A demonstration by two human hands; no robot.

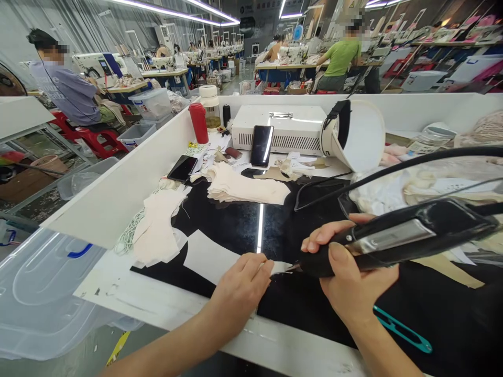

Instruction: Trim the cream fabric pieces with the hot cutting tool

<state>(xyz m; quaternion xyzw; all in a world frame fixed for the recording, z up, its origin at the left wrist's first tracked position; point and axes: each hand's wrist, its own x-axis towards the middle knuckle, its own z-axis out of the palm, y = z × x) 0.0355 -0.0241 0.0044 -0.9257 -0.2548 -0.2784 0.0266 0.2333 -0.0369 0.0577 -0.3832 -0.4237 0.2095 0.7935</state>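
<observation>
My right hand (pixel 349 267) is wrapped around a thick black corded hand tool (pixel 393 238), its narrow metal tip pointing left. That tip meets the right end of a white fabric piece (pixel 210 256) lying on the black work surface (pixel 231 220). With fingers bunched together, my left hand (pixel 245 283) grips and presses the piece just left of the tip, hiding its middle. Beyond the hands lies a stack of cream fabric pieces (pixel 243 186). More cut pieces (pixel 155 230) lie in a pile at the left. A teal thread snipper (pixel 404 330) rests below my right wrist.
Toward the back stand a white metal box (pixel 279 128), an upright phone (pixel 262 146), a red cup (pixel 198 123) and a white cone-shaped lamp (pixel 363 136). Another phone (pixel 183 168) lies flat. The tool's black cable (pixel 393 162) arches at the right. Co-workers sit farther off.
</observation>
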